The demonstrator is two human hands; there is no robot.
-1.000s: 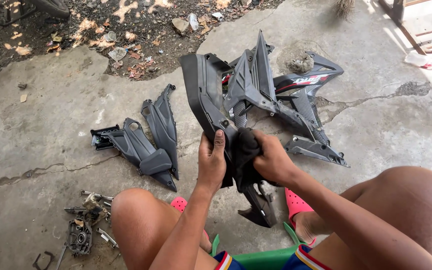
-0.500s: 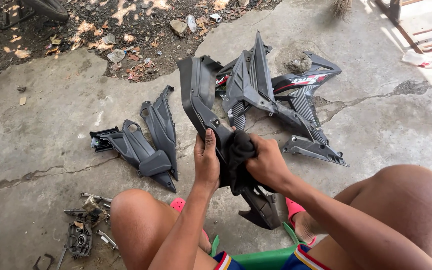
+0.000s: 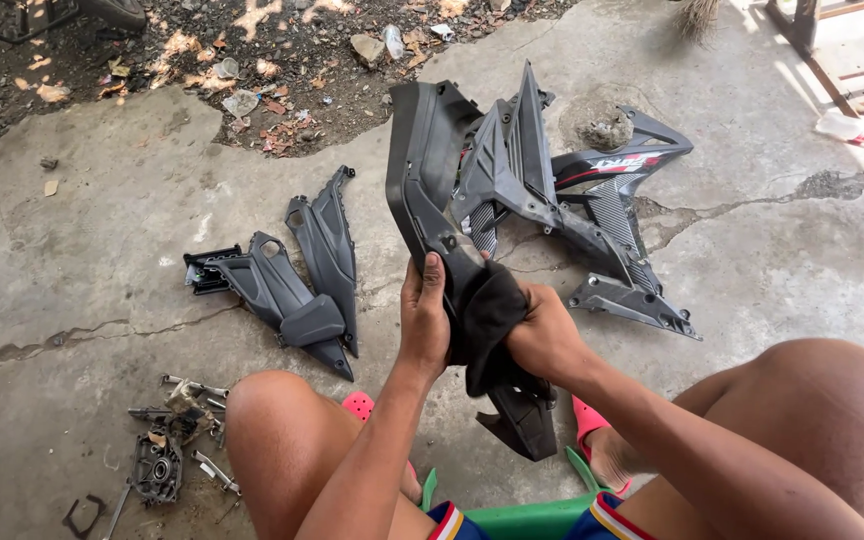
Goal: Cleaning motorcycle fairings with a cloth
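A long dark grey plastic motorcycle fairing panel [image 3: 430, 165] stands tilted in front of me, its lower tip near my feet. My left hand [image 3: 424, 320] grips its left edge at mid-length. A black cloth [image 3: 489, 318] is bunched in my right hand [image 3: 546, 338], pressed against the panel's face just right of my left hand. Both bare knees frame the panel.
More fairing panels lie on the cracked concrete: two dark grey ones [image 3: 297, 285] at left, a pile with a black-and-red piece [image 3: 592, 190] behind. Small metal parts and tools [image 3: 167, 440] sit at lower left. Pink sandals [image 3: 360, 405], a green seat edge [image 3: 512, 515], dirt and leaves beyond.
The cloth hand has slid a little up along the panel. The panel and my left hand stay almost in place.
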